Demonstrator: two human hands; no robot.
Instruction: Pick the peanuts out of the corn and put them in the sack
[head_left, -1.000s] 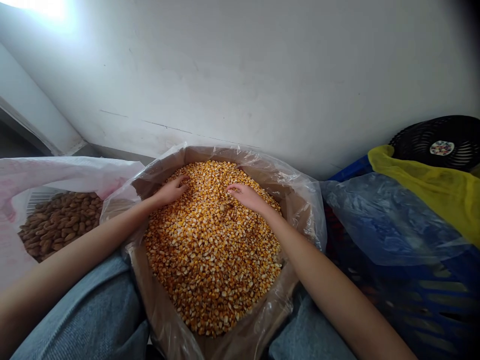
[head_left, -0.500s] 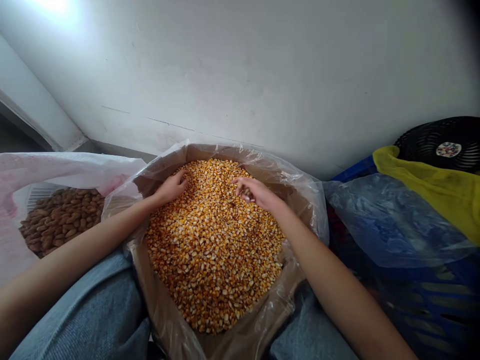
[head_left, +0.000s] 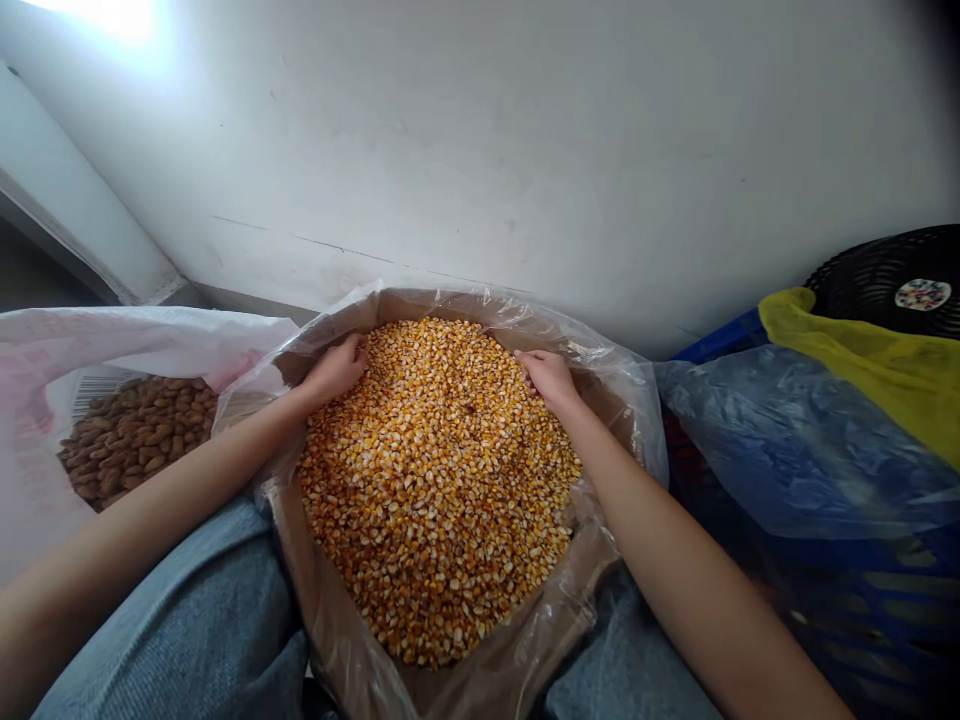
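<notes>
A wide heap of yellow corn kernels point(head_left: 435, 480) fills a clear plastic bag point(head_left: 626, 400) set inside a brown paper sack point(head_left: 304, 560) between my knees. At the heap's far left edge rests my left hand point(head_left: 337, 370); its fingers bend down against the kernels, and the tips are mostly hidden. My right hand point(head_left: 549, 378) is at the far right edge, touching the corn with fingers curled in. What lies inside those curled fingers, if anything, is out of sight. A small dark spot shows among the kernels near the middle.
On the left, a white sack point(head_left: 142, 325) holds brown almonds point(head_left: 142, 435). A pale wall point(head_left: 480, 150) rises behind the corn. To the right are a blue plastic crate point(head_left: 862, 610), a clear bag point(head_left: 810, 440), yellow mesh point(head_left: 885, 370) and a black fan point(head_left: 885, 270).
My right hand has moved right, from over the corn to the heap's edge, and its fingers have turned downward. My left hand has shifted slightly left. The view has shifted slightly.
</notes>
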